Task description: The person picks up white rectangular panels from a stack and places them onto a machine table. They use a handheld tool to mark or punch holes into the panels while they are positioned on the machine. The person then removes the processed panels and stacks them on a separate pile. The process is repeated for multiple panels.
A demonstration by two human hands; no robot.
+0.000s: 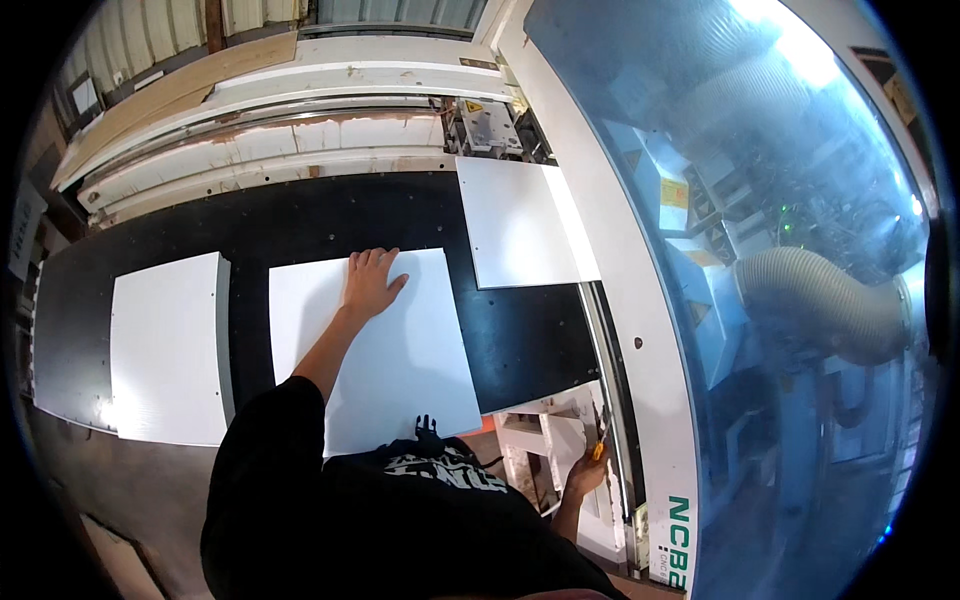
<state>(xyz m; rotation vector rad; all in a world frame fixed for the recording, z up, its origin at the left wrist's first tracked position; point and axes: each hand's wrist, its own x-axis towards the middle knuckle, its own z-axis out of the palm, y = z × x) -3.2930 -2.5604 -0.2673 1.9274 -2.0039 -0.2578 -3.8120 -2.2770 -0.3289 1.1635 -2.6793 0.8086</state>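
Observation:
My left hand [372, 284] lies on a white rectangular panel [410, 350], near its far edge, fingers stretched out and thumb apart. This panel rests on the black table bed [350, 212], its near edge partly hidden by my black clothing. Lower right, beside the machine's rail, my right hand [586, 474] is closed around a slim tool with a yellow-orange handle [599, 450]. A thin dark part points away from that handle; the tool's exact kind is too small to make out.
A stack of white panels [168, 345] lies to the left. Another white panel [520, 222] sits far right, against the white machine frame [640, 345]. Behind a blue transparent cover [800, 450] runs a ribbed hose [815, 300]. A metal rail [602, 370] borders the bed's right side.

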